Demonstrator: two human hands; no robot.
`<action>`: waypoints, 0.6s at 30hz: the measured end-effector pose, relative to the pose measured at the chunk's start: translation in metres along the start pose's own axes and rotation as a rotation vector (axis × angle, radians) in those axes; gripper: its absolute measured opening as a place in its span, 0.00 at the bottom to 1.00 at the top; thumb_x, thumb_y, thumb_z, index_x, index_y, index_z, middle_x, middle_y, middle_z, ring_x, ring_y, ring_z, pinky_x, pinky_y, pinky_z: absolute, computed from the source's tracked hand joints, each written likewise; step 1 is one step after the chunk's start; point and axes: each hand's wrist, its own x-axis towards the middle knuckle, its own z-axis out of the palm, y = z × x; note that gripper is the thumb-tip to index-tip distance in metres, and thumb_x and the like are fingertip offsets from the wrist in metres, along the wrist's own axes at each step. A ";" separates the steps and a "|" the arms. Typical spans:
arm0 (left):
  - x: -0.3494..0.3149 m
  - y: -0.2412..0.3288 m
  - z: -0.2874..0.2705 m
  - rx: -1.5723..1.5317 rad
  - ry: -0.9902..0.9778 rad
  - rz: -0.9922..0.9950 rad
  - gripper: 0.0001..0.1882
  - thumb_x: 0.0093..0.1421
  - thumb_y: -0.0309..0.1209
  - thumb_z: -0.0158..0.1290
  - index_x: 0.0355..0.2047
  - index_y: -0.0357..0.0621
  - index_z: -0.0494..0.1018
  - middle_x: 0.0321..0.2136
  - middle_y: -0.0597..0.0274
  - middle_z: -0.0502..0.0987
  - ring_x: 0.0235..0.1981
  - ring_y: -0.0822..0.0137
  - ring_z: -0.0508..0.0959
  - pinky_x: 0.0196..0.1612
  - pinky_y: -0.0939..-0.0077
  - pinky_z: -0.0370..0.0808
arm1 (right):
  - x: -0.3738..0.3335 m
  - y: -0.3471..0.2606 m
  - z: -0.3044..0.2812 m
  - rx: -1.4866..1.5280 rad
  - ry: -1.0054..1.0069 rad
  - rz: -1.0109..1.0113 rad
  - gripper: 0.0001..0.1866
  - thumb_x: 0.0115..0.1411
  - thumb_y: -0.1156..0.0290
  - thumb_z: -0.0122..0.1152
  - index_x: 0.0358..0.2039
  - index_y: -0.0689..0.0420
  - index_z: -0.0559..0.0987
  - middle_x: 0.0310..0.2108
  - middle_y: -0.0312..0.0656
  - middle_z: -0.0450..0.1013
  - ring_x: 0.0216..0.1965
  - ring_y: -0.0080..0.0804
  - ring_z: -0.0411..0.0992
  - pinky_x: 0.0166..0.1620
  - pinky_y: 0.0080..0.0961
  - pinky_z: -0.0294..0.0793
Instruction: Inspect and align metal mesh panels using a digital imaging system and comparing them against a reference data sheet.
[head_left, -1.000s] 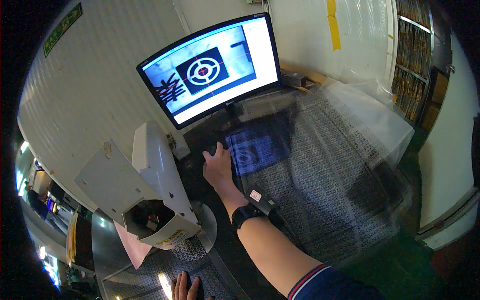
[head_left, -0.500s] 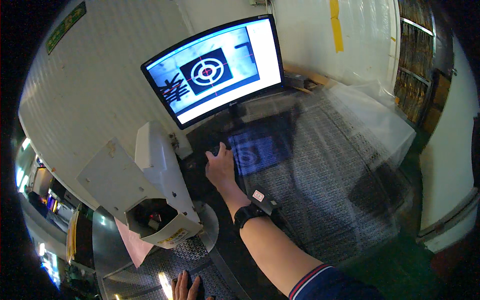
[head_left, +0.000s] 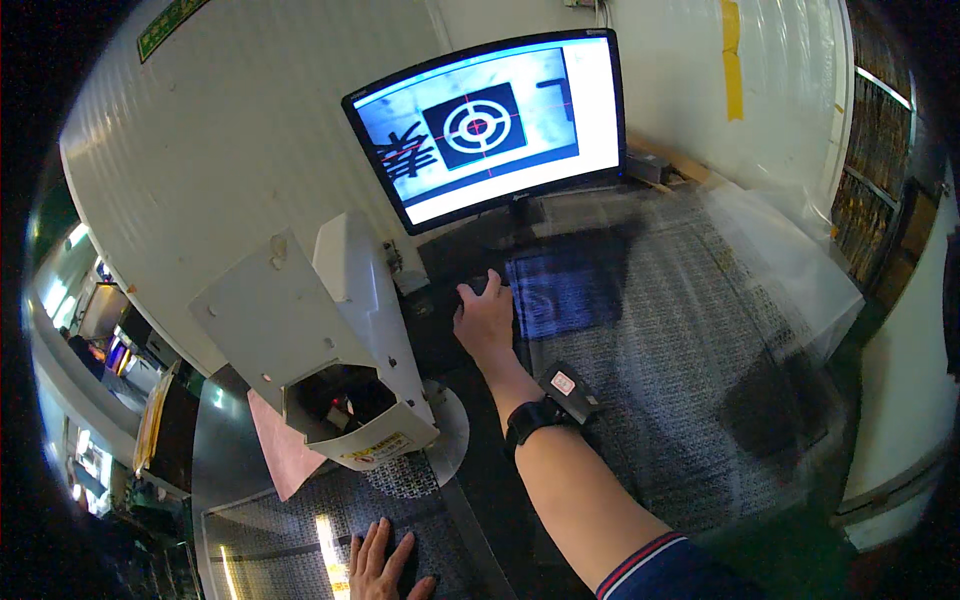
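As I look down through the head camera, the left hand [head_left: 378,568] lies palm down, released, its fingers spread on the lower patterned sheet [head_left: 285,545]. That sheet stretches across the dark table just in front of the white housing [head_left: 372,285], whose front opening shows a dark interior. The right hand [head_left: 485,320] reaches forward past the housing's right side, fingers bent over something dark; the surface is so dim there that I cannot tell whether it grasps anything. Just beside its wristwatch [head_left: 532,420] I see a small black box [head_left: 580,403], with the larger patterned sheet [head_left: 665,390] spreading rightward. Beyond, the lit monitor [head_left: 545,105] displays a white ring target crossed by red lines.
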 end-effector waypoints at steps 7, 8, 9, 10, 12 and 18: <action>0.001 0.000 0.000 0.018 0.000 0.000 0.29 0.58 0.41 0.49 0.58 0.44 0.59 0.61 0.43 0.53 0.62 0.46 0.52 0.62 0.52 0.46 | 0.001 0.002 0.001 -0.007 -0.026 -0.004 0.16 0.47 0.68 0.58 0.39 0.51 0.76 0.51 0.58 0.59 0.44 0.53 0.64 0.49 0.40 0.64; 0.001 0.000 0.001 0.018 0.000 0.000 0.29 0.58 0.41 0.49 0.58 0.44 0.59 0.61 0.43 0.53 0.62 0.46 0.52 0.62 0.52 0.46 | 0.001 0.002 0.001 -0.028 -0.020 -0.001 0.17 0.46 0.70 0.60 0.40 0.50 0.77 0.51 0.58 0.59 0.42 0.53 0.64 0.47 0.38 0.66; 0.001 -0.001 0.001 0.018 0.001 0.003 0.29 0.58 0.41 0.49 0.58 0.44 0.59 0.61 0.43 0.53 0.62 0.46 0.52 0.62 0.52 0.46 | 0.002 0.002 0.001 -0.028 -0.020 -0.001 0.17 0.46 0.70 0.60 0.40 0.50 0.77 0.51 0.58 0.59 0.42 0.53 0.64 0.47 0.38 0.66; 0.000 -0.001 0.001 0.018 0.001 0.004 0.29 0.58 0.41 0.49 0.58 0.45 0.59 0.61 0.43 0.53 0.62 0.46 0.52 0.62 0.52 0.46 | 0.002 0.002 0.001 -0.021 -0.018 -0.004 0.17 0.46 0.70 0.60 0.40 0.50 0.77 0.51 0.58 0.59 0.42 0.53 0.64 0.47 0.38 0.66; 0.000 -0.002 0.002 0.018 0.002 0.001 0.30 0.58 0.41 0.49 0.58 0.45 0.59 0.61 0.43 0.53 0.62 0.46 0.52 0.62 0.52 0.46 | 0.001 0.001 0.003 -0.013 -0.017 -0.006 0.17 0.46 0.70 0.60 0.40 0.50 0.77 0.50 0.58 0.59 0.42 0.53 0.65 0.47 0.38 0.66; 0.001 -0.001 0.002 0.022 0.003 0.000 0.30 0.57 0.41 0.50 0.58 0.44 0.59 0.61 0.44 0.53 0.62 0.46 0.52 0.62 0.52 0.46 | 0.001 0.003 0.004 0.004 -0.007 -0.021 0.12 0.47 0.68 0.57 0.35 0.54 0.73 0.51 0.61 0.59 0.44 0.55 0.65 0.52 0.45 0.61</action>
